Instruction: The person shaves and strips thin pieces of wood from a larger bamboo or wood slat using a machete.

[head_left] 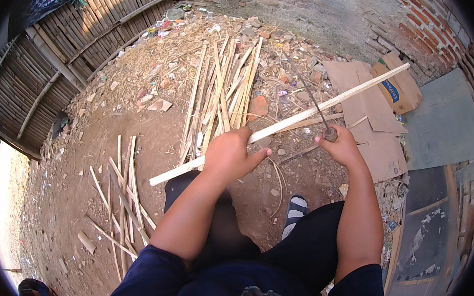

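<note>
A long pale wooden strip (329, 104) slants across in front of me, its near-left end by my left thigh and its far end up at the right. My left hand (230, 154) is closed over its lower part, thumb sticking out to the side; the other fingers are mostly hidden. In my right hand (340, 147) is the handle of a long, thin, dark-bladed knife (307, 90). The blade points up and to the left, away from me, and crosses the strip in this view. Whether it touches the wood I cannot tell.
Beyond my left hand lies a pile of similar strips (219, 85), with several more sticks (124, 200) at lower left. Flattened cardboard (348, 79) and a cardboard box (400, 88) lie at right. A bamboo fence (108, 15) and a brick wall (326, 10) enclose the rubble-strewn dirt.
</note>
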`<state>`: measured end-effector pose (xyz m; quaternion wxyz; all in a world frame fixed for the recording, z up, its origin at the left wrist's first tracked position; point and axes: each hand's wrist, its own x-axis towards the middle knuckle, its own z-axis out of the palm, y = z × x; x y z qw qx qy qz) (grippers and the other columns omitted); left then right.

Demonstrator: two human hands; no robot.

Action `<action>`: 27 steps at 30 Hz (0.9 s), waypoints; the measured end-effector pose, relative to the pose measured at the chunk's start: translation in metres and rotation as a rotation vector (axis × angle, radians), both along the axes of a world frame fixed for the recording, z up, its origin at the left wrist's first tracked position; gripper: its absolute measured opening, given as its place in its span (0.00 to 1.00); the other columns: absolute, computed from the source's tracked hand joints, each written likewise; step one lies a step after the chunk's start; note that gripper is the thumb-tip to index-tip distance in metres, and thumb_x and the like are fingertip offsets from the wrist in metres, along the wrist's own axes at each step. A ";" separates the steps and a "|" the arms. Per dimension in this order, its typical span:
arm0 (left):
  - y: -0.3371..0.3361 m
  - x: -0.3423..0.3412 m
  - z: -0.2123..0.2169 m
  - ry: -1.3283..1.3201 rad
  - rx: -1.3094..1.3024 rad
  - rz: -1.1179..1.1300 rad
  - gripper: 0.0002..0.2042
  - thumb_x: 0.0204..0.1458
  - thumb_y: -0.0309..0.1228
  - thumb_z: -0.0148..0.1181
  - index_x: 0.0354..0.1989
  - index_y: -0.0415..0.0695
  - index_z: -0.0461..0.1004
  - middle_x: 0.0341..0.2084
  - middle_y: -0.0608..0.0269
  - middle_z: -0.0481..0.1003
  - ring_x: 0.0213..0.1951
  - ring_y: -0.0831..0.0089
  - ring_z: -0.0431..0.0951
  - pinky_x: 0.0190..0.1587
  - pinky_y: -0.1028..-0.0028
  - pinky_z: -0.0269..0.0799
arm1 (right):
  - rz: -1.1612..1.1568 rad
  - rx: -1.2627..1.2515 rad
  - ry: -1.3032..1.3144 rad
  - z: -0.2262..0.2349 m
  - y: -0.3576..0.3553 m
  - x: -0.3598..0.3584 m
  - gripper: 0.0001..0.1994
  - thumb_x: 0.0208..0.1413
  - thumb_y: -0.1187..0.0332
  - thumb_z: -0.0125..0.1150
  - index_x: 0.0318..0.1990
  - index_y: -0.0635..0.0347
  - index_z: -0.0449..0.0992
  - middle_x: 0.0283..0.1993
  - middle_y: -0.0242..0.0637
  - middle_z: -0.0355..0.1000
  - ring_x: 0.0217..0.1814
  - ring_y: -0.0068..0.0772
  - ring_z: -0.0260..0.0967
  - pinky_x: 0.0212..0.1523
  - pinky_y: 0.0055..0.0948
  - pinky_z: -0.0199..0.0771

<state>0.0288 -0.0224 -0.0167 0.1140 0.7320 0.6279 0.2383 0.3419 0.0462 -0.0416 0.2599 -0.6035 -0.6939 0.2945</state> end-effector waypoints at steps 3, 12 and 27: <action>-0.003 -0.001 0.000 -0.031 0.016 -0.012 0.27 0.49 0.56 0.75 0.31 0.40 0.78 0.23 0.47 0.78 0.31 0.45 0.82 0.35 0.53 0.77 | 0.130 0.096 -0.097 0.010 -0.016 -0.023 0.18 0.55 0.58 0.77 0.43 0.64 0.83 0.33 0.41 0.80 0.36 0.35 0.78 0.43 0.36 0.76; -0.003 -0.004 0.001 -0.018 0.002 0.015 0.28 0.48 0.55 0.76 0.30 0.39 0.77 0.19 0.50 0.76 0.26 0.48 0.80 0.32 0.54 0.75 | 0.079 0.191 -0.110 -0.005 -0.009 -0.016 0.21 0.54 0.56 0.78 0.46 0.64 0.82 0.33 0.40 0.81 0.36 0.31 0.79 0.41 0.37 0.76; -0.003 -0.011 0.007 -0.068 -0.043 0.062 0.26 0.49 0.54 0.76 0.33 0.39 0.80 0.20 0.50 0.77 0.26 0.50 0.80 0.32 0.56 0.75 | 0.259 0.035 -0.216 0.021 -0.018 -0.020 0.24 0.54 0.52 0.77 0.50 0.62 0.83 0.42 0.55 0.82 0.48 0.54 0.82 0.51 0.45 0.78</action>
